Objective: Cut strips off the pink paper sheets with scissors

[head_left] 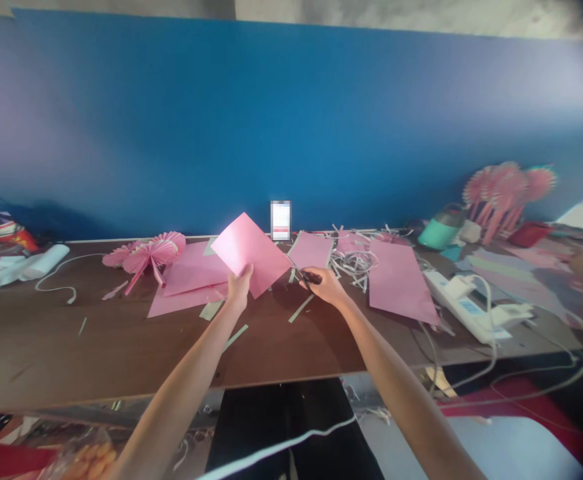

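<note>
My left hand [239,288] grips a square-looking sheet of pink paper [251,253] by its lower edge and holds it up above the table, one corner pointing upward. In my right hand [325,287] is a pair of scissors [312,276] with dark handles. Their blades point up and left and meet the right corner of the pink sheet; whether they are parted there is too small to tell. More pink sheets [191,270] lie flat behind my left hand. Narrow pale paper strips [301,309] are scattered on the table near both hands.
Folded pink paper fans [154,257] lie at the left; more fans [506,190] stand back right. A phone [280,221] leans against the blue wall. Tangled white strips [356,263], a pink sheet [401,280] and a power strip [466,307] with cables occupy the right side.
</note>
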The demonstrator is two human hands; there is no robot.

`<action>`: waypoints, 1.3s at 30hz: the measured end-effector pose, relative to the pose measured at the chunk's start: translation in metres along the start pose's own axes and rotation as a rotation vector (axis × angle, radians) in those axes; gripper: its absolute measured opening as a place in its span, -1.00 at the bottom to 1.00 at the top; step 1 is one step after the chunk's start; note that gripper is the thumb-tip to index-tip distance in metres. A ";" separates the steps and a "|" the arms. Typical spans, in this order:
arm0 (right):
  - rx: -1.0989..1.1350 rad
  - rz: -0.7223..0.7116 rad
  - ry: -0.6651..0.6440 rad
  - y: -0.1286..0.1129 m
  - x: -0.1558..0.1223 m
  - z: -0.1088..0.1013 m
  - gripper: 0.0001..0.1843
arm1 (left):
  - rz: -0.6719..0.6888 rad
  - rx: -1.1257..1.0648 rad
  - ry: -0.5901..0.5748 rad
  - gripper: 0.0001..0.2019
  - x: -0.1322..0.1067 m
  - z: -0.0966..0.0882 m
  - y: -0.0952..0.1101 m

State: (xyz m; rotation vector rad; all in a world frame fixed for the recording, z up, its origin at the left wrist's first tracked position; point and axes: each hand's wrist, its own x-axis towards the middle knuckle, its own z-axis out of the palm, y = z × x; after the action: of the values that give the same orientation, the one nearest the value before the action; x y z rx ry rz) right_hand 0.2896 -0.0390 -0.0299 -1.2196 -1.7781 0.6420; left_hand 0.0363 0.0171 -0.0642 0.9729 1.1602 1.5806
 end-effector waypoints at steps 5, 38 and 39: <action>0.017 0.003 -0.014 -0.002 0.000 -0.001 -0.66 | -0.018 0.005 0.020 -0.48 0.001 0.000 0.000; 0.179 0.039 0.022 0.001 0.004 -0.001 -0.58 | 0.037 -0.029 0.007 -0.48 -0.005 0.002 0.008; 0.184 0.039 0.013 0.002 0.004 -0.001 -0.57 | 0.033 -0.025 0.006 -0.48 -0.005 0.002 0.007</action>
State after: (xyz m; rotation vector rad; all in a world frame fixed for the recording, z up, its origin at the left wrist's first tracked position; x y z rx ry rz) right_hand 0.2905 -0.0347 -0.0295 -1.1322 -1.6485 0.7997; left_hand 0.0382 0.0116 -0.0568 0.9757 1.1317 1.6213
